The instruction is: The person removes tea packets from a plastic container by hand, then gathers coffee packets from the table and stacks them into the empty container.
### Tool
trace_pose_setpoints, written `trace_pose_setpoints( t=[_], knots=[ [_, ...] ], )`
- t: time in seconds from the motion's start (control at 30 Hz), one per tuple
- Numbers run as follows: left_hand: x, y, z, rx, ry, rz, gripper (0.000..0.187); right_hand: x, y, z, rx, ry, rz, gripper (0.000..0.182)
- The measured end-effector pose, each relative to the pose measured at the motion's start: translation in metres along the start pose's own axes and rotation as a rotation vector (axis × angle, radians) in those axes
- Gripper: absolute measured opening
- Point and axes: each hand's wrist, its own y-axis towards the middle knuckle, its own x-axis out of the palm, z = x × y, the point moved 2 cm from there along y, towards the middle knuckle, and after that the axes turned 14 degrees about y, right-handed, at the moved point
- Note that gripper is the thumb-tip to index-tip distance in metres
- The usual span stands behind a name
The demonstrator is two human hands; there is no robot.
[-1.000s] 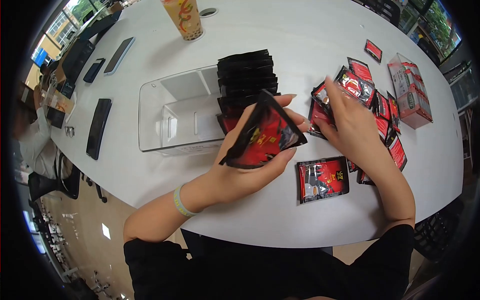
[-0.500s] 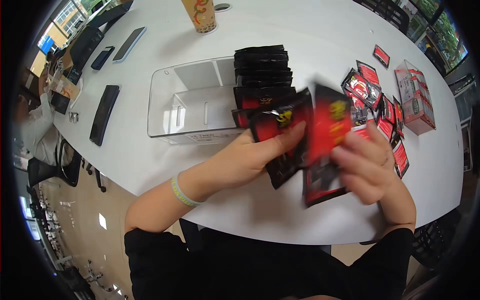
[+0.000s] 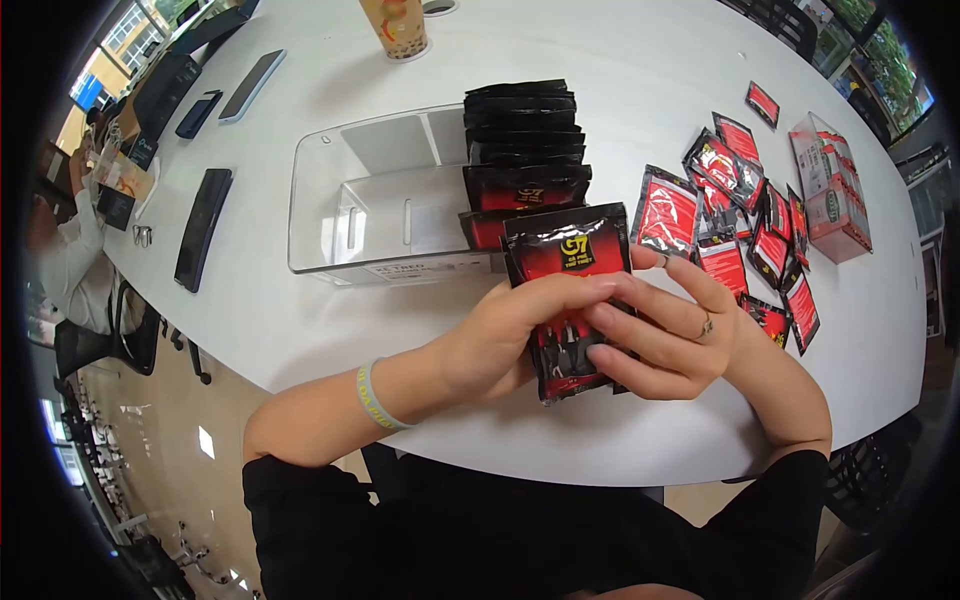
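Note:
A small stack of black-and-red G7 coffee sachets [image 3: 575, 238] stands upright between my hands, over the front of the table. My left hand [image 3: 490, 335] is closed around its left side, thumb across the front sachet. From the right, my right hand [image 3: 680, 335] grips the same stack, its fingers bent over the front and edge. How many sachets are held is hidden. Just behind stands a clear plastic bin [image 3: 318, 268], with a row of black sachets [image 3: 522, 125] packed in its right end. Loose red sachets [image 3: 722, 258] lie scattered to the right of my hands.
Far right stands a clear box [image 3: 838, 215] with red packets. A drink cup [image 3: 402, 35] is at the back. On the left lie a phone [image 3: 252, 85], a smaller dark device [image 3: 199, 115] and a long black case [image 3: 204, 230]. Another person's sleeve [image 3: 85, 255] shows at far left.
My right hand has brought its blurred red sachet leftward against those in my left hand, forming one stack. Another red sachet now shows lying at the left of the loose pile.

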Motion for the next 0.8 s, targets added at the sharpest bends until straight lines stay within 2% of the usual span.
trace_pose_setpoints(
  t=[0.1,0.17,0.33,0.4,0.53,0.6,0.63,0.67,0.73,0.77,0.8],
  knots=[
    [0.002,0.003,-0.002,0.021,-0.109,-0.032,0.049,-0.012,0.005,-0.005,-0.055,-0.168,-0.136,0.016],
    [0.005,0.002,-0.001,0.036,-0.186,-0.022,0.06,-0.014,0.004,-0.005,-0.083,-0.209,-0.137,0.018],
    [0.01,-0.003,-0.006,0.1,-0.237,0.022,0.06,-0.013,-0.002,-0.005,-0.072,-0.236,-0.162,0.02],
    [0.01,-0.003,-0.007,0.124,-0.251,0.048,0.06,-0.008,-0.007,-0.002,-0.154,-0.327,-0.053,0.022],
    [0.008,-0.007,-0.007,0.171,-0.143,0.081,0.059,-0.014,-0.004,0.0,-0.199,-0.245,-0.033,0.022],
    [0.002,-0.007,-0.001,0.447,0.005,0.06,0.058,-0.019,-0.002,0.005,-0.016,-0.08,0.184,0.025],
    [0.002,-0.007,0.004,0.551,0.019,0.051,0.059,-0.026,-0.003,0.014,0.027,-0.052,0.166,0.034],
    [0.002,-0.007,0.006,0.555,0.021,0.055,0.059,-0.026,-0.005,0.022,0.023,-0.049,0.168,0.034],
    [0.0,-0.01,0.011,0.646,0.197,0.14,0.061,-0.02,-0.01,0.042,0.447,-0.22,0.012,0.038],
    [0.002,-0.011,0.012,0.594,0.245,0.187,0.064,-0.019,-0.009,0.041,0.445,-0.218,0.012,0.038],
    [0.002,-0.013,0.013,0.593,0.244,0.187,0.064,-0.016,-0.009,0.041,0.593,-0.209,-0.093,0.042]
  ],
)
